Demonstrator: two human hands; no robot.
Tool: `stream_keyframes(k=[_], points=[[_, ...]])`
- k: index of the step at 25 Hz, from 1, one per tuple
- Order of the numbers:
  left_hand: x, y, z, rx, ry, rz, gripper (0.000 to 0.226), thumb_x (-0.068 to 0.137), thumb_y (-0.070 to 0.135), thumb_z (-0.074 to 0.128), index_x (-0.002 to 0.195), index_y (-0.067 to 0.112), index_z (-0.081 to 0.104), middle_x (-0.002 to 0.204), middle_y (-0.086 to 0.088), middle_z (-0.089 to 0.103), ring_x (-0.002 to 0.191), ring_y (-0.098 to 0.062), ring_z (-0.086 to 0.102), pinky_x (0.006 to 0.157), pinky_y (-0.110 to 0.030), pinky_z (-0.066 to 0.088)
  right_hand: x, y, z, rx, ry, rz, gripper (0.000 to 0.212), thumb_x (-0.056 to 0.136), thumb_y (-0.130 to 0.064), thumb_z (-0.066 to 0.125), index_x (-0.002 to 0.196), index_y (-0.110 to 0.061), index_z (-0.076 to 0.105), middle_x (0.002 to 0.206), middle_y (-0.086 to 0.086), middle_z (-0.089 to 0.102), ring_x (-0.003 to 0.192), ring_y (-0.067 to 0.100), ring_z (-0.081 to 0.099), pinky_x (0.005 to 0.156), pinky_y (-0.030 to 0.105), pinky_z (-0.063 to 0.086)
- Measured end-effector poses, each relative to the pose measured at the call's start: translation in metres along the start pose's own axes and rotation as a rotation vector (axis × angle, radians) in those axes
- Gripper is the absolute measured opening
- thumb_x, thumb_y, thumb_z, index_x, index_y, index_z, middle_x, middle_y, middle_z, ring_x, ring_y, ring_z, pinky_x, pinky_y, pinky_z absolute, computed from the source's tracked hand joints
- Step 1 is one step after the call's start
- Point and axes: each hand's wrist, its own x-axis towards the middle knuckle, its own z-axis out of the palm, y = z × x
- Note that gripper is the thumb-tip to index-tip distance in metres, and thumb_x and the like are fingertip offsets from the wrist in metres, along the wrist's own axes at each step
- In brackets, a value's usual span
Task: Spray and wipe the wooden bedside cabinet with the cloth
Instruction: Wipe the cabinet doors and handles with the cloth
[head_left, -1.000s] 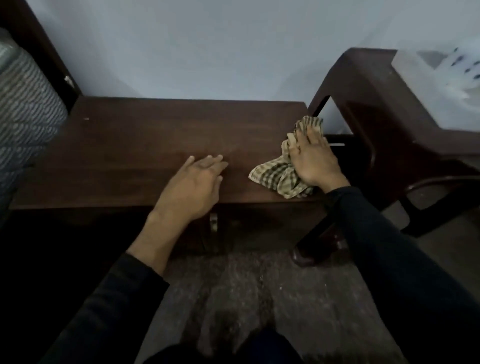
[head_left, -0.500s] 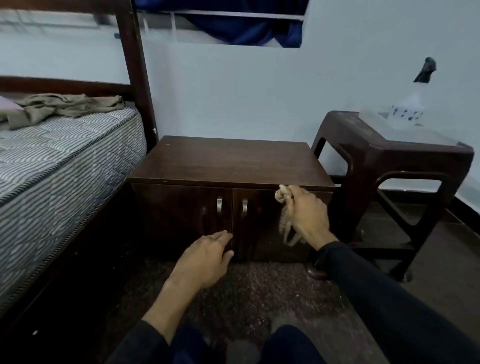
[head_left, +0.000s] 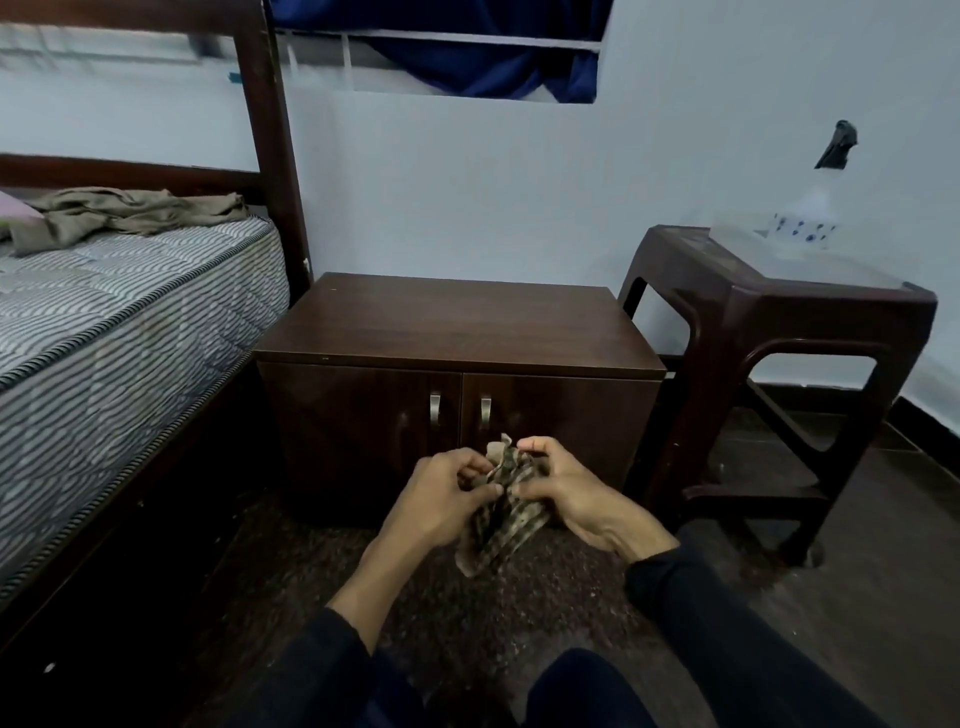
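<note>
Cloth (head_left: 501, 512) sits bunched between both hands, not touching any furniture. Its upper edge pokes up past the fingertips and its lower end hangs below the palms.

Left hand (head_left: 441, 496): fingers curled in, thumb pressed to the fabric's left side, gripping it. Right hand (head_left: 576, 496): fingers curled, thumb and forefinger pinching the right side. The two hands are close together, with only the cloth between them.

Wooden bedside cabinet (head_left: 457, 322) stands just beyond the hands, its two doors directly behind the knuckles and its top above and farther off. Spray bottle (head_left: 810, 208) is up and to the right of the right hand, well apart, on a stool (head_left: 779, 312).

Materials:
- Cloth: checked weave, tan and dark, soft and crumpled.
- Cabinet: dark brown wood grain, flat rectangular top, glossy door fronts, two short metal handles (head_left: 435, 410) side by side.
- Stool: dark brown, moulded, with rounded openings in the legs.
- Bottle: pale translucent body with small blue marks and a black trigger head.
- Mattress (head_left: 130, 312), left of the left hand: quilted, with grey wavy stripes and corded edging.
- Floor (head_left: 467, 597) under the hands: dark and speckled.
</note>
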Motion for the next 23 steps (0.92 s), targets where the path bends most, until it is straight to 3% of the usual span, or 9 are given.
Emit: stream_keyframes(k=[2,4,6,9,12,14,17,20,23], points=[[0.003,-0.013,0.009,0.022,0.045,-0.012,0.018,0.081,0.032,0.078,0.097,0.026,0.072,0.082,0.011,0.069,0.079,-0.001,0.063,0.067,-0.018,0.050,0.002,0.027,-0.002,-0.165,0.041,-0.129,0.049,0.083,0.003,0.072,0.121,-0.025,0.059,0.117,0.005,0.069,0.106,0.018,0.067,0.089,0.033,0.056],[0.005,-0.023,0.020,0.020,-0.010,-0.017,0.018,0.083,0.032,0.076,0.100,0.029,0.073,0.088,0.013,0.071,0.086,-0.001,0.066,0.077,-0.027,0.056,0.005,0.053,0.003,-0.330,0.130,-0.272,0.045,0.082,-0.002,0.073,0.114,-0.032,0.066,0.110,-0.007,0.073,0.105,0.010,0.068,0.093,0.037,0.056],[0.013,-0.033,0.023,0.099,-0.013,0.060,0.027,0.086,0.037,0.071,0.112,0.033,0.068,0.105,0.016,0.068,0.101,-0.002,0.062,0.088,-0.030,0.054,0.015,0.064,0.005,-0.422,0.418,-0.435,0.041,0.084,0.001,0.072,0.114,-0.028,0.069,0.108,-0.010,0.071,0.102,0.003,0.067,0.092,0.032,0.056],[0.044,-0.043,-0.004,0.337,0.145,0.208,0.040,0.091,0.040,0.063,0.129,0.031,0.058,0.135,0.011,0.053,0.129,-0.008,0.044,0.107,-0.025,0.037,0.054,0.044,-0.005,-0.565,0.807,-0.726,0.036,0.088,0.002,0.070,0.121,-0.012,0.068,0.116,0.001,0.063,0.104,0.002,0.059,0.094,0.010,0.046],[0.079,-0.055,-0.034,0.595,0.242,0.262,0.051,0.092,0.040,0.059,0.140,0.025,0.048,0.151,0.003,0.038,0.142,-0.015,0.028,0.113,-0.035,0.031,0.127,0.029,-0.027,-1.079,0.906,-0.979,0.031,0.092,-0.011,0.062,0.123,-0.012,0.066,0.119,0.009,0.060,0.110,0.024,0.052,0.094,0.037,0.049],[0.091,-0.068,-0.039,0.686,0.212,0.286,0.058,0.093,0.039,0.057,0.147,0.023,0.039,0.160,0.001,0.026,0.148,-0.017,0.018,0.117,-0.039,0.026,0.174,0.044,-0.042,-1.372,0.971,-1.061,0.034,0.096,-0.022,0.055,0.129,-0.017,0.057,0.124,0.010,0.049,0.112,0.031,0.044,0.099,0.045,0.042],[0.095,-0.096,-0.037,0.737,0.190,0.286,0.066,0.096,0.037,0.054,0.153,0.017,0.028,0.165,0.000,0.012,0.152,-0.017,0.007,0.122,-0.042,0.017,0.209,0.100,-0.050,-1.470,0.964,-1.173,0.036,0.099,-0.031,0.051,0.131,-0.017,0.051,0.122,0.010,0.038,0.111,0.032,0.040,0.111,0.045,0.028],[0.094,-0.114,-0.036,0.749,0.204,0.261,0.067,0.099,0.037,0.047,0.155,0.014,0.019,0.166,-0.003,0.002,0.153,-0.017,-0.001,0.123,-0.044,0.014,0.199,0.158,-0.052,-1.595,0.816,-1.157,0.042,0.087,-0.028,0.059,0.128,-0.018,0.051,0.117,0.007,0.039,0.107,0.029,0.042,0.107,0.045,0.032],[0.095,-0.115,-0.040,0.780,0.231,0.263,0.071,0.097,0.038,0.043,0.156,0.011,0.015,0.166,-0.005,-0.001,0.153,-0.017,-0.002,0.124,-0.045,0.012,0.199,0.136,-0.051,-1.562,0.895,-1.180,0.025,0.096,-0.023,0.050,0.120,-0.016,0.052,0.116,0.007,0.040,0.107,0.029,0.043,0.112,0.045,0.026]])
